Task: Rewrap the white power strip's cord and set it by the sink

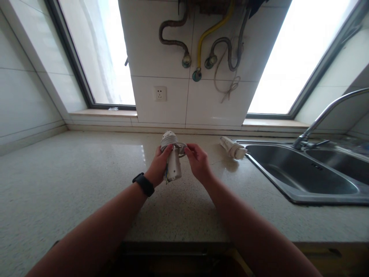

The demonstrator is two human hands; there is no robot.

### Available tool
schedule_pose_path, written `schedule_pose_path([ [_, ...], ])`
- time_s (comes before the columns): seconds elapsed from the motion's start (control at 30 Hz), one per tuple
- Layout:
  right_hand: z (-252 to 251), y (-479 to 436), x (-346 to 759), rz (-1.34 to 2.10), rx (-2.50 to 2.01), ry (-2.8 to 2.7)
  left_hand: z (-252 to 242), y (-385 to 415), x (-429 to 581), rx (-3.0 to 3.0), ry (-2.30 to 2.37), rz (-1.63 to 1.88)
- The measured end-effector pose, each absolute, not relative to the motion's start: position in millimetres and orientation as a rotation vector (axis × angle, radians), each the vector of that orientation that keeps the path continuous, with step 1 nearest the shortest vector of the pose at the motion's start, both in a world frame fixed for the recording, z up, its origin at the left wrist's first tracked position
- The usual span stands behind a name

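Observation:
A long white plastic device (174,166) with a grey-white cord (169,141) wound round its upper part is held over the counter. My left hand (158,166) grips it from the left side, thumb lying across the front. Thin coloured wires (167,172) stick out along its lower left edge. At the device's right, my right hand (198,159) pinches a loop of the cord between thumb and fingers. To the right, beside the sink, lies a similar white object (233,149) with cord wrapped about one end. The exact kind of both white items is unclear.
The speckled stone counter (72,184) runs below. A steel sink (300,167) with a curved faucet (331,107) is at the right. On the tiled wall are a socket (160,93), a yellow hose (209,32) and flexible pipes (173,24), between two bright windows.

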State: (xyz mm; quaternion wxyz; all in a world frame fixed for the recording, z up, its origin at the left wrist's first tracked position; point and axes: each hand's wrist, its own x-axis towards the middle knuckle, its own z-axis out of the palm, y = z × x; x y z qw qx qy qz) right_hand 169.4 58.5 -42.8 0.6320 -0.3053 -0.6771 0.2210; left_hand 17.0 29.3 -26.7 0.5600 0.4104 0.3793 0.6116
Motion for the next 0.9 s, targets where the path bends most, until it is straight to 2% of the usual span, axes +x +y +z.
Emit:
schedule_pose_path([
  [0.3, -32, 57, 173, 0.828, -0.676, -1.454, -24, 23, 17, 1.074, 0.866, 1.269],
  [0.5, -32, 55, 170, 0.768, -0.779, -1.428, -22, 23, 16, 1.076, 0.911, 1.257],
  [0.73, -32, 50, 175, 1.388, -0.962, -1.450, -33, 35, 11, 1.236, 0.876, 1.352],
  [0.9, -34, 54, 188, 1.355, -1.005, -1.584, -34, 42, 6, 1.308, 0.898, 1.326],
])
